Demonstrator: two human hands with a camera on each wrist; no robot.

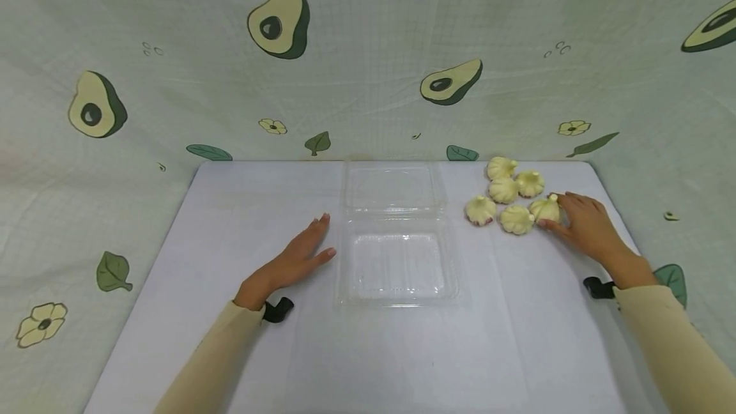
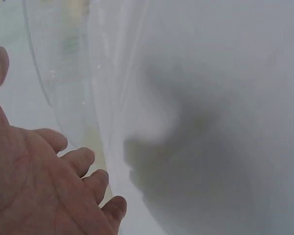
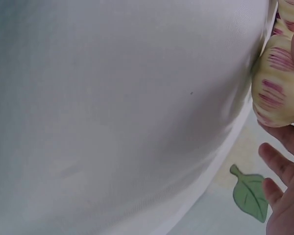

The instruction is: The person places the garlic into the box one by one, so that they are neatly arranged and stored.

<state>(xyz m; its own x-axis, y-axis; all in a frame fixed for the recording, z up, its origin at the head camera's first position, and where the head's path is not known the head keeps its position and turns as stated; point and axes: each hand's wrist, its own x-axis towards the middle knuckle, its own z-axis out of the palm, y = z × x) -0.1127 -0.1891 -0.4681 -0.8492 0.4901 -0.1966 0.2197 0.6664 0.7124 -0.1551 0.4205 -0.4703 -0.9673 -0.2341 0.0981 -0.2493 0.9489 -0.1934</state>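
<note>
My right hand [image 1: 588, 227] is at the right of the table, thumb on one side of a pale garlic bulb [image 1: 545, 209] and fingers on the other. Up close in the right wrist view, this garlic bulb [image 3: 275, 85] shows purple streaks, and the other fingers spread below it. Several more garlic bulbs [image 1: 517, 219] lie just left of the hand. A clear plastic clamshell container [image 1: 397, 305] stands with its lid laid back in the middle of the table. Left of it hovers my left hand [image 1: 293, 262], holding nothing, its fingers extended and thumb apart.
A white cloth covers the table [image 1: 368, 363]. Behind it hangs a pale curtain [image 1: 368, 69] printed with avocados and leaves, which also runs down both sides. Dark wrist cameras [image 1: 278, 310] are strapped on under both sleeves.
</note>
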